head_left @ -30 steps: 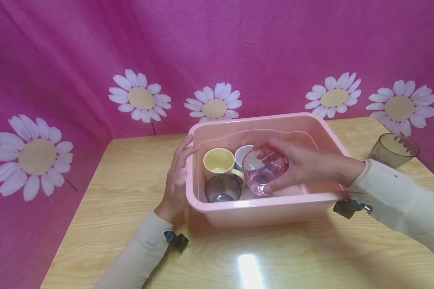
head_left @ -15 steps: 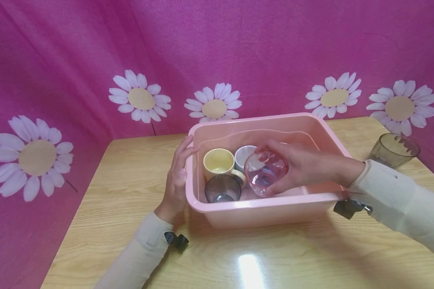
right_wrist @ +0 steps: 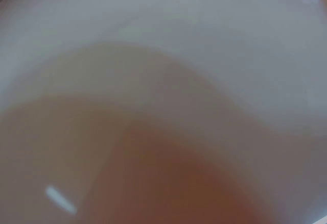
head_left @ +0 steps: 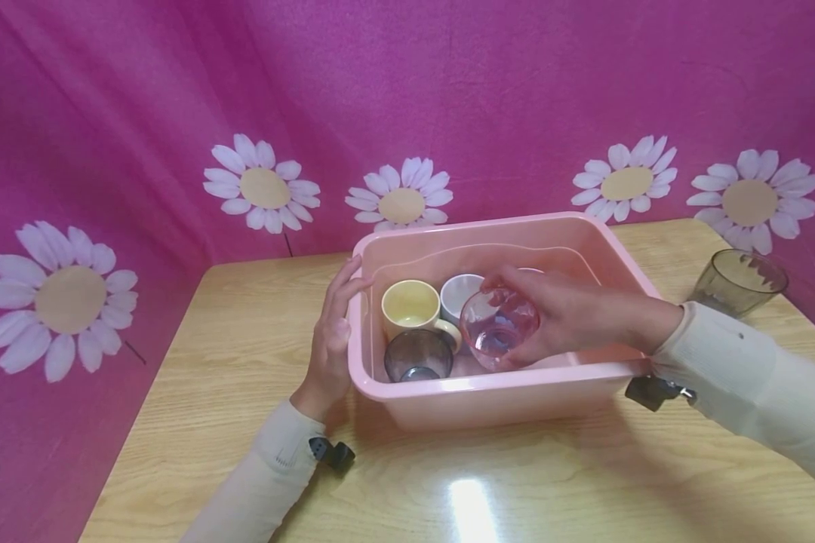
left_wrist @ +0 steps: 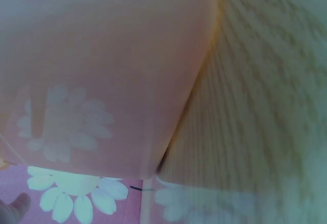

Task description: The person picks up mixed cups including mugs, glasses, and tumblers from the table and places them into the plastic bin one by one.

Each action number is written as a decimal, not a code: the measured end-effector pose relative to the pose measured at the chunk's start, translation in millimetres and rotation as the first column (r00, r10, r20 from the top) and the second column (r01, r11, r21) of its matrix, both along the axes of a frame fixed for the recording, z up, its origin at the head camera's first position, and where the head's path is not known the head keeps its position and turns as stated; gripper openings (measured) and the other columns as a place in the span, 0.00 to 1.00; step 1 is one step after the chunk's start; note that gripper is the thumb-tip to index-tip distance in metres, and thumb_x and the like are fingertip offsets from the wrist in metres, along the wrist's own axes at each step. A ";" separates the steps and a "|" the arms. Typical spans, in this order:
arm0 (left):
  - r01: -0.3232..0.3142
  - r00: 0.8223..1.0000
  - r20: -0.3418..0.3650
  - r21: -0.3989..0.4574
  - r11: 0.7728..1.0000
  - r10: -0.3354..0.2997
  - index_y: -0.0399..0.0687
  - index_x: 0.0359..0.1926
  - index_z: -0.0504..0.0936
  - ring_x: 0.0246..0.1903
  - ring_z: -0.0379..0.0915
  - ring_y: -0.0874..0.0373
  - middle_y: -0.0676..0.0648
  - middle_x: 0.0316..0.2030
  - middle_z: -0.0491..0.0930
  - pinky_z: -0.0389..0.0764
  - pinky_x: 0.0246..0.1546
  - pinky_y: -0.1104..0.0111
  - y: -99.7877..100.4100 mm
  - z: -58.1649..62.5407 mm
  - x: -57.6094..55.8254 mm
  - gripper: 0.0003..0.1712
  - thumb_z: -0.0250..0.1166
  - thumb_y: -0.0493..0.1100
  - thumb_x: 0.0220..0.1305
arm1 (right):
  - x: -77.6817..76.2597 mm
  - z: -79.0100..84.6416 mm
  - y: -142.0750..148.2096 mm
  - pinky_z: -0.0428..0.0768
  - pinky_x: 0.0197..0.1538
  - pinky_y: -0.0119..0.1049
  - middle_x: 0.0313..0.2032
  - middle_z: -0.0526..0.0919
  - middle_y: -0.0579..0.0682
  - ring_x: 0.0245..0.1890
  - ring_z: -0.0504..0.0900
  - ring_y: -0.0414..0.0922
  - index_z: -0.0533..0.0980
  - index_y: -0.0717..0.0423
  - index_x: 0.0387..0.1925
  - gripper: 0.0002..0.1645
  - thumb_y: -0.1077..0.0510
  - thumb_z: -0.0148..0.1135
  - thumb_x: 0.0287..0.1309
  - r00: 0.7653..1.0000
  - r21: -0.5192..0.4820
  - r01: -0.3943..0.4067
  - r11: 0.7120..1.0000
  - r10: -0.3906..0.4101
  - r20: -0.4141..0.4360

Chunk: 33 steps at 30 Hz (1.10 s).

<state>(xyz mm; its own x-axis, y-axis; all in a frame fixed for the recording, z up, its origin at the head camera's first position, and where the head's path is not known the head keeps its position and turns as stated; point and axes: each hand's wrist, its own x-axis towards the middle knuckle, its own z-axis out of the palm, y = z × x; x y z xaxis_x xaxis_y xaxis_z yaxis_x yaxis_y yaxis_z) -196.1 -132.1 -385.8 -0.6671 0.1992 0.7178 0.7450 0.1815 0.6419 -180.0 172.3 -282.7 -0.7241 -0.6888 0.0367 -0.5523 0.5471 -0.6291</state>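
Observation:
In the head view a pink plastic basin (head_left: 502,418) stands on the table. My right hand (head_left: 550,313) reaches over its near right side and holds a clear pink glass cup (head_left: 478,332) by the rim, thumb on the near side and fingers on the far side. Left of that cup sit a yellow mug (head_left: 407,302), a white cup (head_left: 453,298) partly covered by the pink one, and a dark smoky glass cup (head_left: 417,358). My left hand (head_left: 331,339) lies against the basin's left wall with fairly straight fingers, fingertips at the rim. The basin wall (left_wrist: 117,55) fills much of the left wrist view.
A smoky glass tumbler (head_left: 736,286) stands on the wooden table (head_left: 258,324) right of the basin, near the right edge. A magenta curtain (head_left: 502,98) with daisies hangs behind. The right wrist view is blurred, close over the basin's pink surface (right_wrist: 173,173).
The pink glass cup has shifted slightly right in my right hand's grip, uncovering more of the white cup. My left hand has stayed on the basin's side.

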 end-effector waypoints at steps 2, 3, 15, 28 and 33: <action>-0.001 1.000 -0.001 0.000 1.000 0.001 0.41 0.61 0.68 0.72 0.46 0.50 0.46 0.71 0.56 0.56 0.67 0.45 -0.1 -0.4 0.0 0.40 0.35 0.68 0.67 | -0.3 0.0 0.2 0.78 0.55 0.45 0.53 0.76 0.53 0.53 0.79 0.50 0.64 0.53 0.55 0.47 0.47 0.81 0.35 1.000 0.010 0.003 1.000 -0.003 0.009; -0.001 1.000 -0.001 -0.001 1.000 0.001 0.41 0.61 0.67 0.72 0.46 0.50 0.46 0.71 0.56 0.56 0.67 0.45 -0.1 -0.7 -0.1 0.40 0.35 0.68 0.67 | -0.4 0.0 0.3 0.78 0.55 0.45 0.52 0.76 0.52 0.53 0.79 0.49 0.65 0.53 0.55 0.47 0.46 0.81 0.35 1.000 0.016 0.006 1.000 -0.006 0.009; 0.004 1.000 0.007 -0.008 1.000 -0.004 0.38 0.61 0.67 0.72 0.46 0.51 0.47 0.72 0.55 0.59 0.66 0.47 -0.3 1.3 0.4 0.40 0.36 0.67 0.67 | -1.8 0.7 0.1 0.80 0.51 0.46 0.50 0.78 0.54 0.50 0.80 0.51 0.65 0.56 0.54 0.42 0.50 0.79 0.39 0.998 0.015 -0.026 1.000 0.025 0.064; -0.007 1.000 0.013 -0.013 1.000 0.007 0.40 0.61 0.67 0.72 0.45 0.51 0.47 0.72 0.55 0.56 0.66 0.44 -0.2 0.1 0.0 0.40 0.35 0.67 0.67 | 0.7 -0.6 2.3 0.83 0.45 0.44 0.46 0.77 0.56 0.45 0.80 0.52 0.67 0.61 0.52 0.43 0.51 0.80 0.37 0.999 0.092 0.036 0.995 -0.038 0.018; -0.001 1.000 0.005 -0.004 1.000 0.001 0.41 0.61 0.67 0.72 0.46 0.51 0.46 0.72 0.55 0.55 0.67 0.44 0.0 0.0 -0.1 0.40 0.35 0.67 0.68 | 0.3 -1.2 2.4 0.81 0.47 0.46 0.44 0.77 0.55 0.44 0.80 0.50 0.68 0.61 0.50 0.41 0.51 0.81 0.36 0.999 0.116 0.034 0.993 -0.031 -0.031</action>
